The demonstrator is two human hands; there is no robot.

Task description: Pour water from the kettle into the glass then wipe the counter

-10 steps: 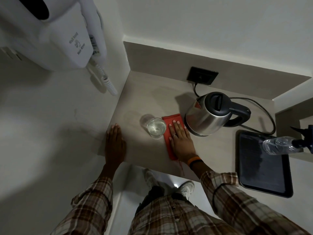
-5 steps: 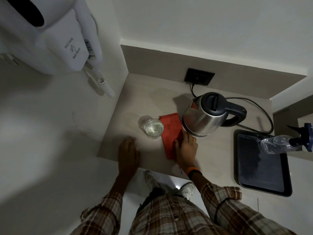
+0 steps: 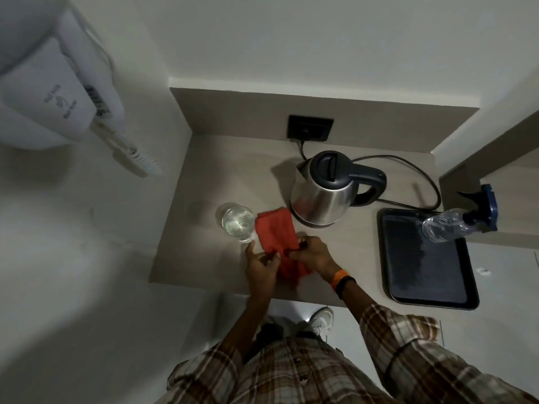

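A steel kettle (image 3: 325, 191) with a dark lid and handle stands on its base on the beige counter (image 3: 210, 170). Left of it sits a clear glass (image 3: 237, 222) holding water. A red cloth (image 3: 275, 233) lies between glass and kettle, its near end bunched up. My left hand (image 3: 261, 268) and my right hand (image 3: 313, 255) both grip that near end, close to the counter's front edge.
A black tray (image 3: 428, 275) lies on the right part of the counter, with a clear spray bottle (image 3: 450, 225) over its far corner. The kettle's cord runs to a dark wall socket (image 3: 310, 128). A white wall-mounted hair dryer (image 3: 55, 91) hangs at the upper left.
My left hand left the counter and moved right to the cloth. My right hand went from pressing flat on the cloth to gripping its near end, which is now bunched.
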